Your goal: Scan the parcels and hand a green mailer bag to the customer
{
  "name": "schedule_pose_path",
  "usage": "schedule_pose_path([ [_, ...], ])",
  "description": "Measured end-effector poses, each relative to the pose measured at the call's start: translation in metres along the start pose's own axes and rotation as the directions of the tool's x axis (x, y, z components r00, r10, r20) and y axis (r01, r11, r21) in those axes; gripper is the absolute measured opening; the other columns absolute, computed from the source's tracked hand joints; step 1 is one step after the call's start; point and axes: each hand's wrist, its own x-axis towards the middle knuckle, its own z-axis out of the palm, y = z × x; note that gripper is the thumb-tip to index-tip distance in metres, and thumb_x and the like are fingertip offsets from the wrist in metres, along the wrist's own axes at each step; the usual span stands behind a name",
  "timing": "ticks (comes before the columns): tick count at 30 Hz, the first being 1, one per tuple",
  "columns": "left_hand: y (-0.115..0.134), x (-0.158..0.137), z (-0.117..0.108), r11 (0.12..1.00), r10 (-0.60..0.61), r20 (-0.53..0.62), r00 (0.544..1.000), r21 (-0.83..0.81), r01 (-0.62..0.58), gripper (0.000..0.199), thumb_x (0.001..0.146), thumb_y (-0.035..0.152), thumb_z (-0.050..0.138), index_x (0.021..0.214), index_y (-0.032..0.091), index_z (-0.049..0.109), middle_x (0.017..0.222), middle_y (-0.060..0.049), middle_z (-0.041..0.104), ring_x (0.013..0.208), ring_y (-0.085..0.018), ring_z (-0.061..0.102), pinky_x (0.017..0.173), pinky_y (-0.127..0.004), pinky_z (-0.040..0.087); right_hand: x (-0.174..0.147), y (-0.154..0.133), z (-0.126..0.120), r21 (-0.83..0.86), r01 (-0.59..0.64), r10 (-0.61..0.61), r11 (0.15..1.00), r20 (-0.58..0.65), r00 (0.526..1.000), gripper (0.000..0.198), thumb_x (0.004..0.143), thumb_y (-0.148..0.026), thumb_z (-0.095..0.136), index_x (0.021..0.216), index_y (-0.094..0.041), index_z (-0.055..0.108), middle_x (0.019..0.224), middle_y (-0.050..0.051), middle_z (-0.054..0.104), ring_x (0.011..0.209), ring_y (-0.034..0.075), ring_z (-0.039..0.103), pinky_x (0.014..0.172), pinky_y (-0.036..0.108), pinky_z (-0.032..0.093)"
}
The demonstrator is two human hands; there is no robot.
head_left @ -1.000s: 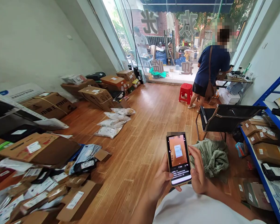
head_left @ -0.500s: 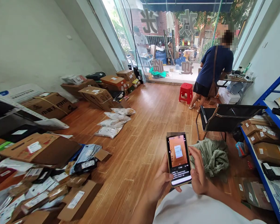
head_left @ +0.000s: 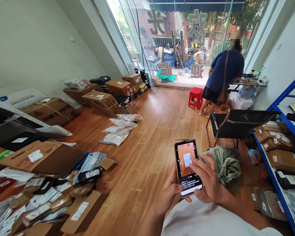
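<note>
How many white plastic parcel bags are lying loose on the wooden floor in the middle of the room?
3 white plastic parcel bags in a row left of centre: farthest, middle, nearest, beyond the phone. A fourth may lie between them, partly overlapped.

Black phone (head_left: 186, 167), orange screen; red stool (head_left: 195, 97); blue shelf frame (head_left: 275, 183).

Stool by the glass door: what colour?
Red. The plastic stool shows clearly in the head view, standing on the wooden floor beside a person in dark blue.
</note>
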Motion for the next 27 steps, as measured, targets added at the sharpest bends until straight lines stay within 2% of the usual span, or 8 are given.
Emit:
schedule_pose_path([
  [3, 0.000, -0.001, 0.000, 1.000, 0.007, -0.024, 1.000, -0.003, -0.008, 0.101, 0.074, 0.024, 0.064, 0.160, 0.043, 0.017, 0.145, -0.007, 0.056, 0.082, -0.019, 0.069, 0.053, -0.024, 0.059, 0.011, -0.003, 0.000, -0.042, 0.077, -0.077, 0.996, 0.017, 0.997, 0.058, 0.101, -0.053, 0.027, 0.146, -0.025, 0.050, 0.133, 0.008, 0.067, 0.137, 0.031, 0.044, 0.126, 0.054, 0.011],
  [6, 0.001, 0.000, 0.001, 1.000, -0.007, -0.028, 1.000, 0.000, 0.007, 0.099, 0.074, 0.025, 0.064, 0.160, 0.042, 0.019, 0.146, -0.008, 0.055, 0.083, -0.019, 0.068, 0.054, -0.025, 0.059, 0.018, -0.006, 0.000, -0.006, 0.046, -0.046, 0.999, -0.010, 0.999, 0.057, 0.101, -0.054, 0.026, 0.141, -0.026, 0.056, 0.135, 0.006, 0.067, 0.137, 0.030, 0.045, 0.127, 0.054, 0.003],
  [12, 0.003, 0.000, 0.002, 1.000, 0.005, -0.023, 1.000, 0.005, -0.004, 0.102, 0.072, 0.025, 0.064, 0.161, 0.040, 0.017, 0.152, -0.009, 0.050, 0.090, -0.024, 0.070, 0.053, -0.025, 0.057, 0.020, 0.000, -0.012, -0.004, 0.079, -0.078, 0.997, 0.158, 0.984, 0.056, 0.098, -0.060, 0.038, 0.135, -0.027, 0.064, 0.160, 0.010, 0.042, 0.144, 0.035, 0.037, 0.123, 0.056, 0.003],
  [14, 0.002, -0.002, 0.000, 1.000, 0.003, -0.035, 0.999, 0.003, -0.003, 0.100, 0.072, 0.023, 0.062, 0.161, 0.038, 0.019, 0.154, -0.009, 0.048, 0.103, -0.029, 0.068, 0.060, -0.029, 0.060, 0.022, 0.002, -0.014, 0.013, 0.106, -0.106, 0.994, 0.156, 0.982, 0.055, 0.095, -0.061, 0.044, 0.133, -0.027, 0.066, 0.165, 0.012, 0.033, 0.143, 0.036, 0.040, 0.122, 0.056, 0.004],
  [16, 0.000, -0.004, -0.002, 1.000, 0.014, -0.065, 0.998, 0.011, -0.013, 0.099, 0.071, 0.021, 0.061, 0.161, 0.036, 0.022, 0.156, -0.007, 0.046, 0.121, -0.033, 0.061, 0.075, -0.036, 0.063, 0.025, 0.002, -0.015, 0.032, 0.121, -0.124, 0.992, 0.148, 0.981, 0.053, 0.094, -0.060, 0.047, 0.132, -0.028, 0.067, 0.168, 0.012, 0.026, 0.142, 0.036, 0.041, 0.122, 0.056, 0.007],
  [18, -0.002, -0.005, -0.004, 0.999, 0.037, -0.097, 0.995, 0.020, -0.035, 0.098, 0.070, 0.018, 0.061, 0.160, 0.033, 0.026, 0.157, -0.005, 0.046, 0.137, -0.034, 0.049, 0.095, -0.044, 0.059, 0.027, 0.001, -0.016, 0.039, 0.121, -0.125, 0.992, 0.138, 0.982, 0.050, 0.093, -0.059, 0.051, 0.129, -0.029, 0.068, 0.170, 0.011, 0.020, 0.143, 0.037, 0.040, 0.120, 0.058, 0.012],
  [20, -0.005, -0.005, -0.006, 0.999, 0.045, -0.108, 0.993, 0.015, -0.043, 0.099, 0.069, 0.016, 0.061, 0.160, 0.031, 0.026, 0.157, -0.006, 0.046, 0.144, -0.035, 0.040, 0.106, -0.049, 0.053, 0.029, 0.000, -0.015, 0.043, 0.111, -0.116, 0.993, 0.128, 0.985, 0.048, 0.090, -0.059, 0.055, 0.126, -0.030, 0.070, 0.171, 0.009, 0.017, 0.144, 0.038, 0.037, 0.118, 0.058, 0.018],
  [27, -0.022, -0.001, -0.017, 0.997, 0.047, -0.130, 0.990, -0.058, -0.055, 0.109, 0.064, 0.015, 0.065, 0.161, 0.035, 0.020, 0.160, -0.005, 0.043, 0.146, -0.036, 0.037, 0.108, -0.050, 0.051, 0.027, -0.003, -0.012, 0.092, 0.050, -0.058, 0.994, 0.078, 0.995, 0.047, 0.092, -0.061, 0.051, 0.123, -0.032, 0.070, 0.171, 0.005, 0.017, 0.149, 0.037, 0.029, 0.117, 0.061, 0.019],
])
